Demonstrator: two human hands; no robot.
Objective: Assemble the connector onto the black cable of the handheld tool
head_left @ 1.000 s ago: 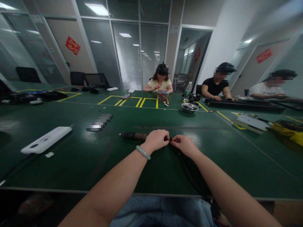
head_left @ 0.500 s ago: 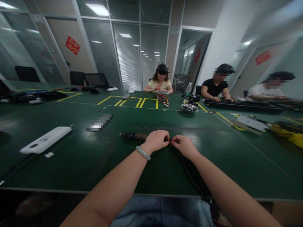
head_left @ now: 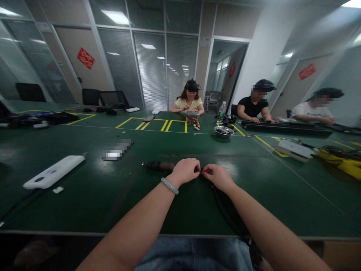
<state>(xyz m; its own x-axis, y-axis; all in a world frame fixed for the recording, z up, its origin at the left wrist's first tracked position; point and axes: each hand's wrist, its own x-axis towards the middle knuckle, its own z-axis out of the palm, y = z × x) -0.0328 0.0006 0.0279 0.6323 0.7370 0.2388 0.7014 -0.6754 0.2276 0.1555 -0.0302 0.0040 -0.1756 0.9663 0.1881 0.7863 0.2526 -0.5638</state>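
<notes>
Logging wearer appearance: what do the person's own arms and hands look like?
Left hand and right hand: bare, ungloved. Left forearm and right forearm: no sleeves in view. On the left, a pale grey-green, smooth, ring-shaped bangle; none on the right.

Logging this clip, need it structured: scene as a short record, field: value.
left hand: fingers curled at right end of dark tool; grip partly hidden
right hand: fingertips pinched beside left hand, on something small, too small to identify
dark cable: runs from below the hands toward near edge of green table
left of tool: white device
farther off: metal bowl, dark contents
</notes>
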